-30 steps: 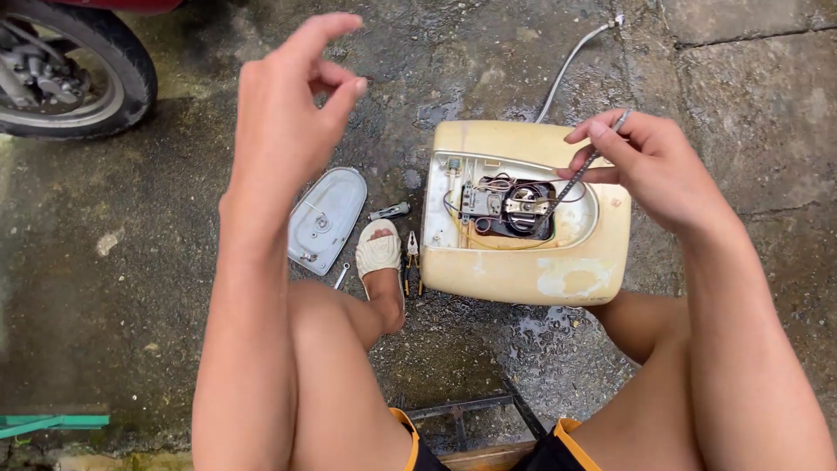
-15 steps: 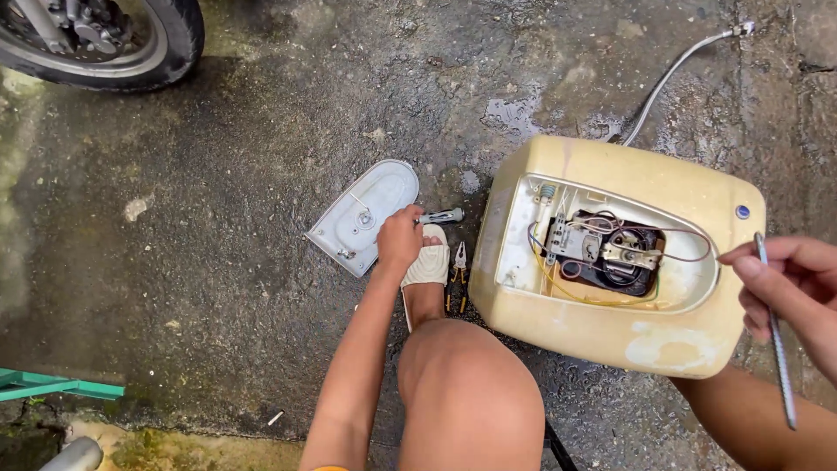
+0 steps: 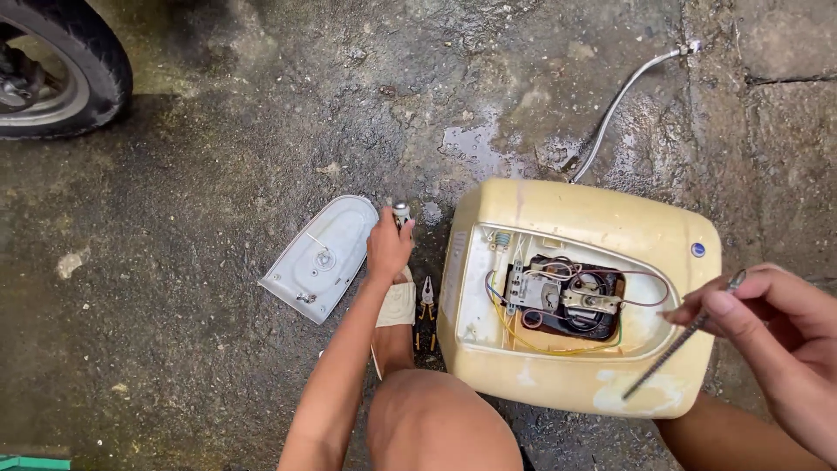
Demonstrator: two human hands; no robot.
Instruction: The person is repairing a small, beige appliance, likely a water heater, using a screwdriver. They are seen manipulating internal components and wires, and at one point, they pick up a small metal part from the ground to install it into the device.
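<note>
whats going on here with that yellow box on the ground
A person sits on wet concrete beside a yellowed water heater whose cover panel lies off to its side, leaving the wiring exposed. The left hand reaches down to a small metal part by the sandalled foot. The right hand holds a long thin threaded rod. Pliers lie nearby.

A single camera sits on the person's head and looks almost straight down at wet concrete ground (image 3: pixel 218 366), from a seated height. The view is close: a bare knee (image 3: pixel 440 423) fills the lower edge, a wheel (image 3: pixel 61 70) cuts the upper left corner, and an opened yellow heater casing (image 3: pixel 602 218) lies right of centre. No second view shares the scene.
</note>
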